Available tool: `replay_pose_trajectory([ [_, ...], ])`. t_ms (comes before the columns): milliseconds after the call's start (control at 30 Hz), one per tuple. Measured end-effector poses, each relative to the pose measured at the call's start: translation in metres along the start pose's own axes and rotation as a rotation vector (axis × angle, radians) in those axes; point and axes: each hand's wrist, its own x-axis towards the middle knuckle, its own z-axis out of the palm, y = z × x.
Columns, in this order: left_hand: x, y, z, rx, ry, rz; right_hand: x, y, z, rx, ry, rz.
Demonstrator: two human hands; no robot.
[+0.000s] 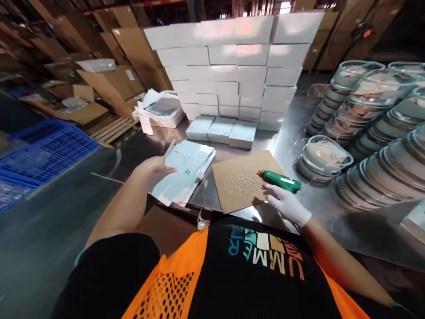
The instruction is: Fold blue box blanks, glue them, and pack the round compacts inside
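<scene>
A stack of flat white cardboard pieces (pixel 181 166), with a dark handwritten mark on the top one, lies at the front left of the metal table. My left hand (pixel 155 168) is bare and grips its left edge, thumb on top and the other fingers hidden. In a white glove, my right hand (pixel 287 204) is low over the table with its fingers apart. Just beyond those fingers lies a green glue gun (pixel 281 180), its orange nozzle pointing left. Under the nozzle is a brown cardboard sheet (pixel 229 175) speckled with hardened glue bits.
Three white boxes (pixel 222 129) sit before a tall wall of stacked white boxes (pixel 222 57). A white basket (pixel 169 117) with papers stands back left. Stacked clear round containers (pixel 323 157) fill the right side. Blue crates (pixel 43 150) are on the floor at left.
</scene>
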Motion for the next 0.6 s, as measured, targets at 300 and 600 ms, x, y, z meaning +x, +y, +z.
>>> replay_pose_trajectory([
  [300,-0.05,0.01,-0.033,-0.163,0.351,-0.288,0.011,-0.019,0.032,0.078,-0.047,0.002],
  [600,-0.086,0.037,-0.062,-0.411,0.494,-0.236,0.012,-0.028,0.029,0.098,-0.053,-0.13],
])
